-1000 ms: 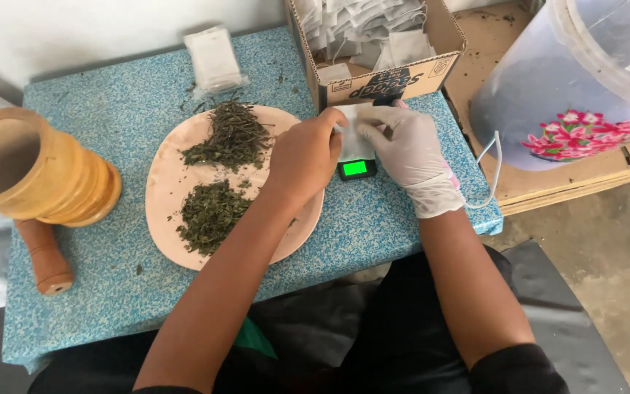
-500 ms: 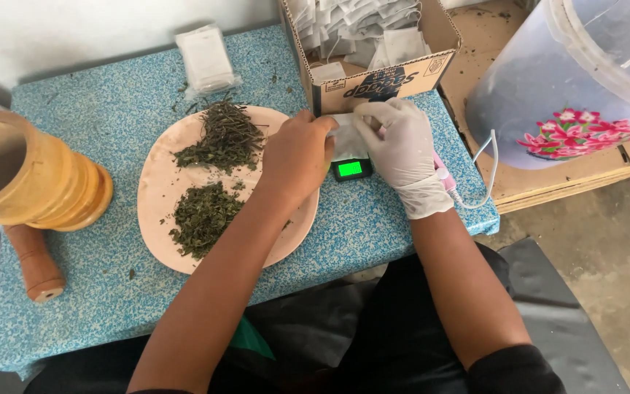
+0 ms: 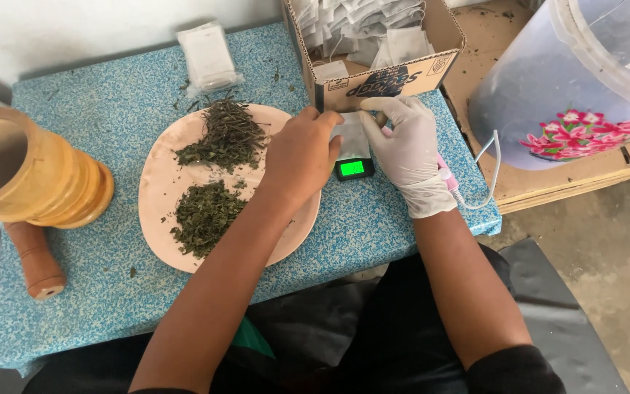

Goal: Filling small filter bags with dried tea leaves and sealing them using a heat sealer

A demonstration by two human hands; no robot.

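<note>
Left hand [image 3: 302, 155]: bare, curled palm-down over the far edge of the plate, fingertips pinching the left side of a small white sachet [image 3: 353, 138]. Whether the thumb grips from beneath cannot be told.

Right hand [image 3: 402, 142]: in a white glove, fingers bent and pinching the sachet's right and upper edge. Both hands meet on the one item.

Sachet: pale, flat, held just above or resting on a small pocket scale [image 3: 352, 168] with a lit green display; contact with the platform is hidden by the fingers.

Handling note, as a judgement: a true reading likely calls for both hands to lift fully clear of the sachet, since any fingertip pressure would add to the figure. The mouth of the sachet should stay upward so no leaf spills.

Plate [image 3: 156, 182]: pale pink, round, just left of the scale, bearing two heaps of dried green herb [image 3: 205, 215], one stalky, one finer.

Cardboard box [image 3: 380, 80]: directly behind the scale, full of similar white sachets.

Stack of empty sachets [image 3: 208, 57]: wrapped in clear film, at the table's far edge.

Wooden mortar [image 3: 27, 171] and pestle [image 3: 36, 259]: at the left.

Table [image 3: 96, 109]: blue speckled top.

Plastic bucket [image 3: 570, 80]: translucent, flower-printed, on the right, off the table.
</note>
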